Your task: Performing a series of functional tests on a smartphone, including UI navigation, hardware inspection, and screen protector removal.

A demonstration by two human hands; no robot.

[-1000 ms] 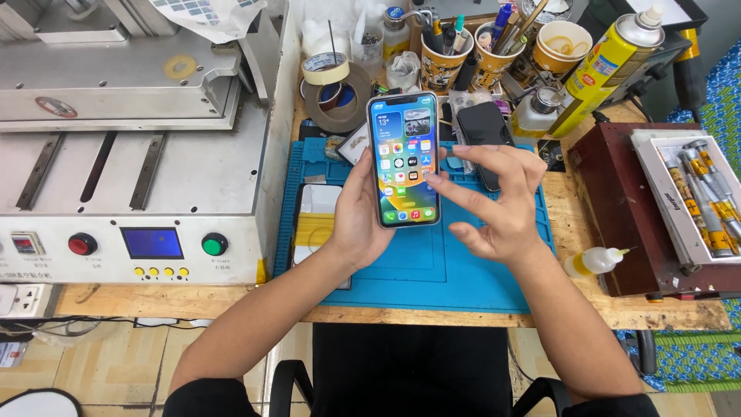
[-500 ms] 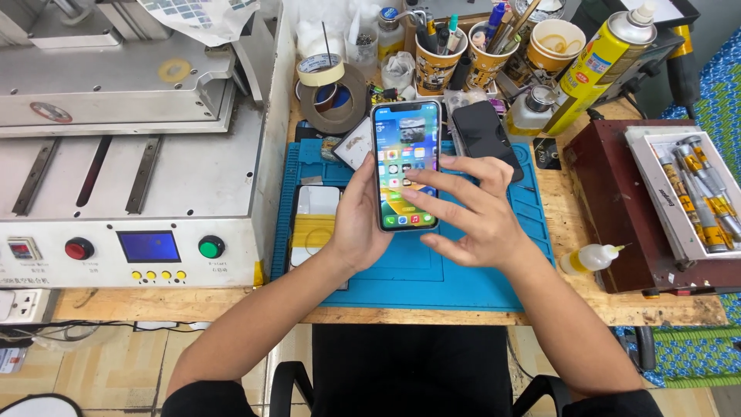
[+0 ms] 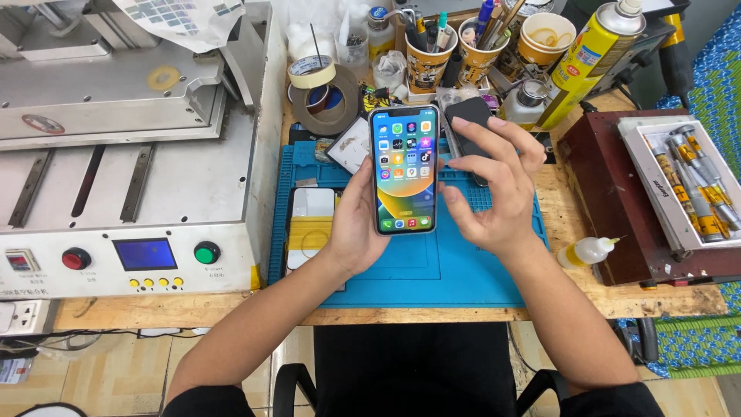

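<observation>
We see the left hand (image 3: pixel 356 224) wrapped around a lit smartphone (image 3: pixel 405 169), fingers clamped on its edges, holding it upright above the blue work mat (image 3: pixel 432 262). The right hand (image 3: pixel 494 193) hovers just beside the phone's right edge, fingers spread and curled, gripping nothing. A grey machine (image 3: pixel 131 154) stands to the left; a yellow spray can (image 3: pixel 590 58) stands behind.

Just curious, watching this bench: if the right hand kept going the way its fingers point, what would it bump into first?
The right hand points up and left, toward the lit smartphone held in the left hand. It would probably meet the phone's right edge first, though the dark phone lying behind its fingertips is close too; depth is unclear.
</observation>
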